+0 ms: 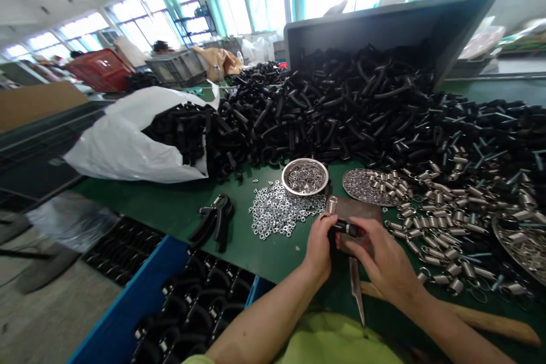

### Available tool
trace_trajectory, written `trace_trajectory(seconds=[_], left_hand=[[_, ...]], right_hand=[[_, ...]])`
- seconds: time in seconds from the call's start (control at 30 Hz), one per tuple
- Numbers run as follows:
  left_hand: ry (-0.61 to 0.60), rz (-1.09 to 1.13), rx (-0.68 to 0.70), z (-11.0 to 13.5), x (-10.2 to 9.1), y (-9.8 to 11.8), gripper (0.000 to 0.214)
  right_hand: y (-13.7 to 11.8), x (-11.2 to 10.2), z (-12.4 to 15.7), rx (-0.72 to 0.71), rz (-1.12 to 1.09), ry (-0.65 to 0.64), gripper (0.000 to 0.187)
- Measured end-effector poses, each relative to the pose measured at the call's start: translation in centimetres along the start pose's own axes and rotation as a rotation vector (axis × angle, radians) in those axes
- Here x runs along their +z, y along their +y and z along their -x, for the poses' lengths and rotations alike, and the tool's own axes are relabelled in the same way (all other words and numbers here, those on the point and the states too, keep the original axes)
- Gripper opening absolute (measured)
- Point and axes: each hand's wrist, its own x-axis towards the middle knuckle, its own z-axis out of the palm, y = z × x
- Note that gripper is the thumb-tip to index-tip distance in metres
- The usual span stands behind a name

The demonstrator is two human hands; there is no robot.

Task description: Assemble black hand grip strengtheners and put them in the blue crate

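Note:
My left hand [319, 247] and my right hand [386, 259] are close together, both closed on a black hand grip part [346, 227]. A coil spring [333, 205] stands up at its left end, by my left fingertips. My right thumb and fingers pinch the other end; the lower portion is hidden by my hands. Beneath them lies a brown metal block [371, 210]. A pointed metal tool [356, 290] lies just below, between my wrists. Left of my hands, a hand grip exerciser [213, 220] rests on the green table [243, 261].
Loose nuts [273, 210] spread beside a metal bowl [305, 177] of small parts. Springs [443, 216] cover the right side. Black handles [324, 102] pile up before a tipped grey bin [392, 17]. A white sack [136, 136], blue crate [123, 301] and wooden handle [490, 318] surround the work area.

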Motion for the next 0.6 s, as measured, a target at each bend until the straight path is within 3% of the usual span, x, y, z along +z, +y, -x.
trace_trajectory(seconds=[0.07, 0.17, 0.3, 0.43, 0.57, 0.6], left_hand=[[-0.011, -0.019, 0.016, 0.0, -0.1, -0.1, 0.018], [-0.023, -0.066, 0.028, 0.0, -0.3, 0.0, 0.018], [0.013, -0.048, 0.029, -0.1, -0.4, 0.1, 0.019], [-0.01, -0.075, 0.024, -0.3, -0.5, 0.1, 0.017], [0.008, -0.06, 0.005, -0.4, -0.4, 0.4, 0.014], [0.014, -0.072, 0.003, -0.4, -0.3, 0.6, 0.014]], right_hand=[[0.2, 0.1, 0.0, 0.001, -0.004, 0.015, 0.032], [0.2, 0.2, -0.1, 0.202, -0.096, -0.12, 0.038], [-0.1, 0.2, -0.3, -0.006, 0.033, 0.021, 0.036], [-0.3, -0.1, -0.5, 0.165, -0.078, -0.115, 0.035], [-0.6, -0.2, -0.6, 0.038, -0.099, -0.004, 0.028], [-0.7, 0.0, -0.6, 0.063, -0.183, 0.006, 0.026]])
